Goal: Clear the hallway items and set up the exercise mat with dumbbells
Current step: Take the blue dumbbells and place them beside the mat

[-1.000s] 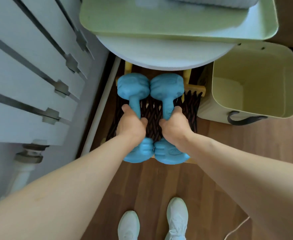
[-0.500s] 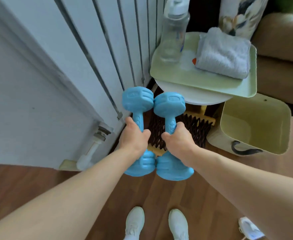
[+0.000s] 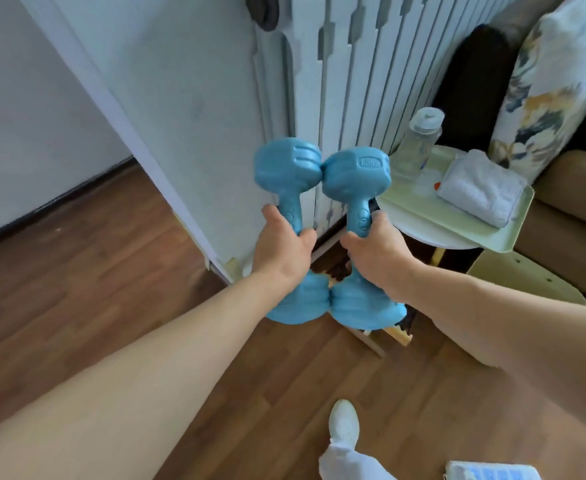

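Note:
Two light blue dumbbells are held side by side in the air in front of me, their heads touching. My left hand (image 3: 281,249) is wrapped round the handle of the left dumbbell (image 3: 286,168). My right hand (image 3: 376,258) grips the handle of the right dumbbell (image 3: 355,174). Both point up and slightly away from me, above the wooden floor. No exercise mat is in view.
A white radiator (image 3: 347,81) stands behind the dumbbells. To the right, a small round table carries a green tray (image 3: 457,220) with a folded towel (image 3: 480,192) and a water bottle (image 3: 421,142). A pale bin (image 3: 526,285) and a sofa with a patterned cushion (image 3: 554,81) lie beyond.
Both dumbbells have been lifted off the low woven rack under the table and raised higher. My view has swung up and to the left, showing more wall and floor.

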